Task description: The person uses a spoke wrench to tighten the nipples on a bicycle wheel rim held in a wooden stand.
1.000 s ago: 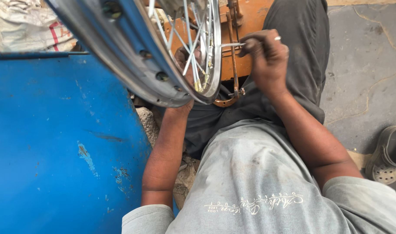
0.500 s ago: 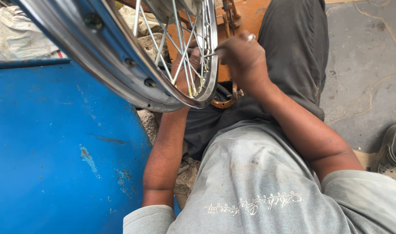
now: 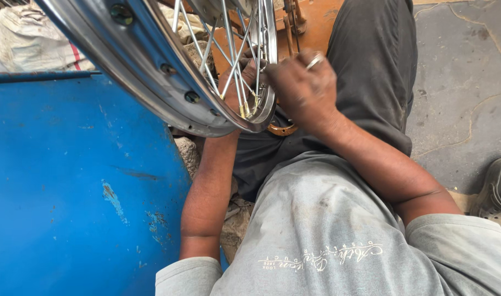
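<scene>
A spoked metal wheel rim (image 3: 151,82) fills the upper left, tilted across my lap. My left hand (image 3: 240,82) reaches in behind the spokes (image 3: 236,66) and is partly hidden by them; it seems to hold the wheel from inside. My right hand (image 3: 302,85), with a ring on one finger, is closed at the rim's near edge, fingers pinched on something small by the spokes that I cannot make out.
A blue metal surface (image 3: 69,192) lies at the left. An orange-brown wooden piece (image 3: 310,27) sits behind the wheel. White sacks (image 3: 31,44) are at the top left. Grey concrete floor (image 3: 464,82) and a sandal (image 3: 500,192) are at the right.
The wheel has shifted left and up in view. My right hand has moved left and down along the rim, closer to the spokes' lower ends.
</scene>
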